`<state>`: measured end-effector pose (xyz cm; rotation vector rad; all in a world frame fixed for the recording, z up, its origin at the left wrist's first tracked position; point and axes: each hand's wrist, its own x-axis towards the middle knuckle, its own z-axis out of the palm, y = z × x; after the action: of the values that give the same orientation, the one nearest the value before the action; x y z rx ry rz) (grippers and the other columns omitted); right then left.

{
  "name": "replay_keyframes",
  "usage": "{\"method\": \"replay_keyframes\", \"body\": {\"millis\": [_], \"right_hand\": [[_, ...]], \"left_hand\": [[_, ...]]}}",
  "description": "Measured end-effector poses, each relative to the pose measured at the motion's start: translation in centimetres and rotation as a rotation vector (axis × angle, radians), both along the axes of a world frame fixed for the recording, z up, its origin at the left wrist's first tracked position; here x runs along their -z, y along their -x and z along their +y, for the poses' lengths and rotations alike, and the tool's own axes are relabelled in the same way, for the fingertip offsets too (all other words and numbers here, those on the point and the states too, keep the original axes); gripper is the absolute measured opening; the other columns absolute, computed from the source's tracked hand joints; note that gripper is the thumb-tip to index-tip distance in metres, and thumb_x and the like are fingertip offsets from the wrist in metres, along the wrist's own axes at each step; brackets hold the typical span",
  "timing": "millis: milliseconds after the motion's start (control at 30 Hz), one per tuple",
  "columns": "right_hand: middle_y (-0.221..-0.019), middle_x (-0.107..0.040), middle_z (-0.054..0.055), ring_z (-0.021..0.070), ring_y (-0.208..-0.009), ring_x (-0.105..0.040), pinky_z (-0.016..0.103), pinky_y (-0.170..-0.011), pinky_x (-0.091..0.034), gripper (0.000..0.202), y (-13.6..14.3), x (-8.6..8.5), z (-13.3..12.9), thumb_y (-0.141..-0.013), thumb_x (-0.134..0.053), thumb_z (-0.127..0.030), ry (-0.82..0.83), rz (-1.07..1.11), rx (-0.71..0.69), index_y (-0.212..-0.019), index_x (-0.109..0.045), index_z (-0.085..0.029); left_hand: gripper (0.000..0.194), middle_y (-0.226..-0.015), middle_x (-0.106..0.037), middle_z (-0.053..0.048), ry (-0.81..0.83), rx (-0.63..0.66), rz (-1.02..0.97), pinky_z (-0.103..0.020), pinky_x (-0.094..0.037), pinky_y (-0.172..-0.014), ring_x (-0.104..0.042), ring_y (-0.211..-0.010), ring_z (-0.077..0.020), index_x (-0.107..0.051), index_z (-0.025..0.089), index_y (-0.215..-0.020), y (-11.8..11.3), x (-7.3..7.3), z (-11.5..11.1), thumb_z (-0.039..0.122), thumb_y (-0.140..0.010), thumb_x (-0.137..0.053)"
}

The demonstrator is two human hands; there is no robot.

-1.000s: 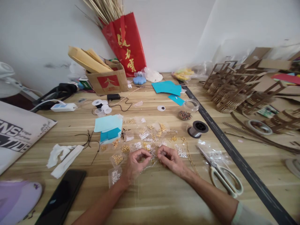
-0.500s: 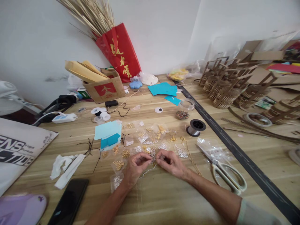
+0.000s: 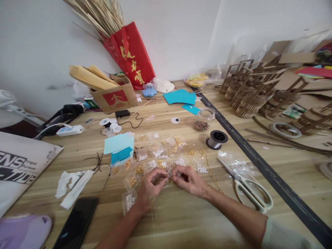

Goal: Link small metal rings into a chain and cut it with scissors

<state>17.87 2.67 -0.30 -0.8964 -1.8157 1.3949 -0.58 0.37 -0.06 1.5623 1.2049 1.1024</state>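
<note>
My left hand (image 3: 153,183) is in a pinch, thumb and forefinger pressed together. Just across a narrow gap, my right hand (image 3: 188,180) pinches the same way; whatever lies between the fingertips is too small to make out. A silver chain (image 3: 167,185) shows just below the fingertips, partly hidden by my left hand. Beyond both hands are small clear bags of silver beads (image 3: 180,161) and gold findings (image 3: 139,169). Silver rings (image 3: 201,168) in a bag and a gold chain (image 3: 213,178) lie to the right of my right hand.
Scissors (image 3: 252,192) rest on clear bags at right, near a wire spool (image 3: 217,140) and a jar of beads (image 3: 203,125). On the left are a phone (image 3: 76,221), white cloth strips (image 3: 76,189) and blue cards (image 3: 118,143). Woven baskets (image 3: 249,100) stand at back right.
Both hands keep almost the same pinched pose close together. Less of the silver chain shows beside my left hand now. The view has shifted very slightly.
</note>
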Motion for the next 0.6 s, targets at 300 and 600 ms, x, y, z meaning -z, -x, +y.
{"method": "replay_keyframes", "body": {"millis": [300, 600], "right_hand": [[-0.053, -0.042, -0.006, 0.0083, -0.048, -0.034, 0.019, -0.044, -0.025, 0.012, 0.02, 0.09, -0.05, -0.084, -0.054, -0.026, 0.005, -0.019, 0.009, -0.077, -0.057, -0.017], [-0.054, -0.041, -0.006, 0.0085, -0.048, -0.035, 0.019, -0.044, -0.025, 0.01, -0.04, 0.34, 0.03, -0.084, -0.053, -0.024, -0.011, -0.03, 0.002, -0.077, -0.056, -0.017]], "left_hand": [[0.006, -0.077, -0.067, -0.006, -0.076, 0.04, 0.002, -0.026, -0.052, -0.065, -0.064, -0.073, -0.0162, -0.065, 0.016, -0.074, -0.02, -0.08, 0.08, 0.019, -0.078, -0.064], [0.004, -0.077, -0.068, -0.005, -0.022, 0.047, -0.054, -0.025, -0.051, -0.064, -0.063, -0.072, -0.0154, -0.068, 0.015, -0.074, -0.01, 0.06, 0.22, 0.017, -0.077, -0.066]]}}
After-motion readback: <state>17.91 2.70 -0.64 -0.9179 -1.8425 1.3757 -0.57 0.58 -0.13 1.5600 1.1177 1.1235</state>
